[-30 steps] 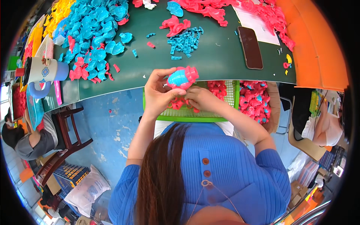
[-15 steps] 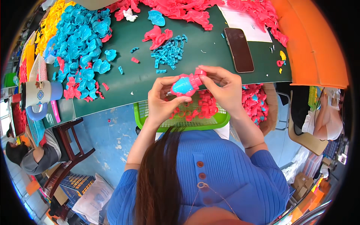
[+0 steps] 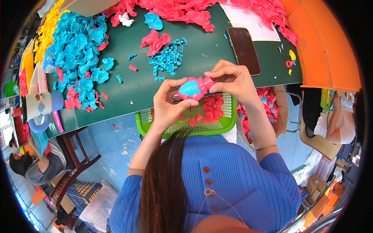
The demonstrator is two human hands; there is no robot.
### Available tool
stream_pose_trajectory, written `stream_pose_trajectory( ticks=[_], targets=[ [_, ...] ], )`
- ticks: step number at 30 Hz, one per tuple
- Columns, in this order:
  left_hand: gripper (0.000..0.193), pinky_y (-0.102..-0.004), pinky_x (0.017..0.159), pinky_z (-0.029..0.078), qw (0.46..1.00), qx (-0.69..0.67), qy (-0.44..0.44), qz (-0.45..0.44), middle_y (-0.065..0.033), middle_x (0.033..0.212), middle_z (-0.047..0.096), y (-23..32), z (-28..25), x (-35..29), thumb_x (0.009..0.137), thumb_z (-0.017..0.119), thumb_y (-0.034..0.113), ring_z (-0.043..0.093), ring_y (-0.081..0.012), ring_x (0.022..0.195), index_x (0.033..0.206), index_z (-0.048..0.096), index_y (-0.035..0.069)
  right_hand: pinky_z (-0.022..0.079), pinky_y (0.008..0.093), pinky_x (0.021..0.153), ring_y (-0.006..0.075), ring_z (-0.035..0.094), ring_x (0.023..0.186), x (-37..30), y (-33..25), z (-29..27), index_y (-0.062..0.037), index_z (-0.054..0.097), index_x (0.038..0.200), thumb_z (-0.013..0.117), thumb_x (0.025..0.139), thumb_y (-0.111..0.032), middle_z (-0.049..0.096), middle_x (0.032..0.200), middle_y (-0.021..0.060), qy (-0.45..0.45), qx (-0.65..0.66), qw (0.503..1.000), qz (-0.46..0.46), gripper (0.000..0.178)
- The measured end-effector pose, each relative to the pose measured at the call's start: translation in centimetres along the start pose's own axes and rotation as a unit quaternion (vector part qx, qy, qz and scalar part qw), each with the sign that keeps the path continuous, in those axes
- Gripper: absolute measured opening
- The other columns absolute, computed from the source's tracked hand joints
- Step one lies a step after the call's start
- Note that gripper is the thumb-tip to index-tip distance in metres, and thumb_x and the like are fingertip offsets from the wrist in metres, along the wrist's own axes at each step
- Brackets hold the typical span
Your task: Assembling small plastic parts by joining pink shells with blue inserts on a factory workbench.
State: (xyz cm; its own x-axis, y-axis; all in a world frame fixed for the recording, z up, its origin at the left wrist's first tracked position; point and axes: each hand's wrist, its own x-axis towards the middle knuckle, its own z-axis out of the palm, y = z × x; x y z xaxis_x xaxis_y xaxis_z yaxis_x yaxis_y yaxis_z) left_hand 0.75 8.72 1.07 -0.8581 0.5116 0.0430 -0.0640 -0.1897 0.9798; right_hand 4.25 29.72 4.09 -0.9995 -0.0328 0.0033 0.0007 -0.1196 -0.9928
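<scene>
My left hand (image 3: 165,104) is closed around the rounded body of a pink-and-blue plastic toy part (image 3: 190,89). The toy lies sideways, its narrow pink end to the right. My right hand (image 3: 236,82) pinches a short pink ring (image 3: 208,83) at that narrow end, lined up with it and apparently touching. Whether the ring is fully seated, I cannot tell. Below my hands, a green plastic basket (image 3: 232,123) holds many similar pink rings (image 3: 211,106).
Blue shells (image 3: 77,42) are heaped on the green table (image 3: 128,95), left of small blue pieces (image 3: 169,58). A phone (image 3: 244,50) lies right, beside an orange sheet (image 3: 322,46). Pink parts (image 3: 171,9) cover the back. A mug (image 3: 40,106) stands left. Other people sit at both sides.
The pink ring, formerly tilted above the toy's narrow end, is now in line with it. My right hand has turned and lowered slightly. The whole view has shifted a little.
</scene>
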Motion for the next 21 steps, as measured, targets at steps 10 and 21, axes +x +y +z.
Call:
stream_pose_trajectory(
  ticks=[10,21],
  targets=[
    [0.054,-0.0297,0.080,0.052,0.998,-0.033,-0.037,-0.047,-0.0137,0.107,0.059,0.8,0.5,0.1,0.063,0.078,-0.001,0.060,-0.0174,0.094,0.109,0.050,-0.004,0.046,0.0287,0.079,0.0133,0.056,0.091,-1.1,2.0,0.3,0.0008,0.068,0.084,0.078,0.062,0.002,0.056,0.095,0.0070,-0.008,0.063,0.995,-0.081,0.024],
    [0.059,-0.0301,0.077,0.053,0.969,0.098,-0.186,-0.129,-0.0142,0.100,0.062,-1.5,7.7,0.1,0.070,0.075,0.004,0.062,-0.0183,0.091,0.119,0.042,-0.001,0.046,0.0271,0.066,0.0170,0.058,0.073,-9.5,6.2,-0.2,0.0020,0.057,0.081,0.046,0.085,-0.009,0.060,0.077,0.0101,0.288,-0.180,0.934,-0.112,0.016]
  ],
)
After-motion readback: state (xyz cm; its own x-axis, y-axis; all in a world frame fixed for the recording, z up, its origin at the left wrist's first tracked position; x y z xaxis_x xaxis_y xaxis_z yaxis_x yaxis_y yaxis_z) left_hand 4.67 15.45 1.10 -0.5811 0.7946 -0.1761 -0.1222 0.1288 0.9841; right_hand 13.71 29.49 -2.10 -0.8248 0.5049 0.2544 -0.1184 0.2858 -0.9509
